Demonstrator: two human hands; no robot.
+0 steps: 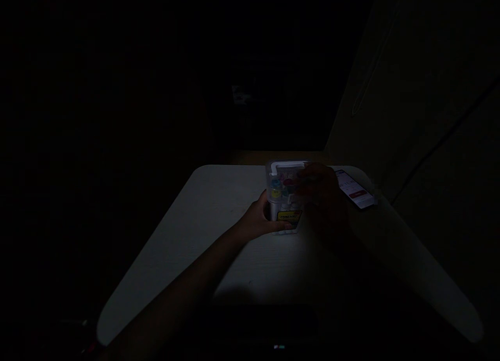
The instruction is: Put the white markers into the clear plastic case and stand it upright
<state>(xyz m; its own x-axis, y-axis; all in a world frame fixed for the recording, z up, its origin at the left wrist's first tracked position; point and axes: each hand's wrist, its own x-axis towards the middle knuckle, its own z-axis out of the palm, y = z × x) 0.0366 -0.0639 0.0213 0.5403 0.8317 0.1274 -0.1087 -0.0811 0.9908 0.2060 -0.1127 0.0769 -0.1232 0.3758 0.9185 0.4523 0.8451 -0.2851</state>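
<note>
The scene is very dark. A clear plastic box with a white handle, coloured pieces inside and a yellow label stands on a white table. My left hand is wrapped round the box's left side, thumb across the front near the label. My right hand is a dark, blurred shape against the box's right side and top; its fingers are not distinct.
A phone with a lit screen lies on the table just right of the box. A pale wall rises at the right. The room behind the table is black.
</note>
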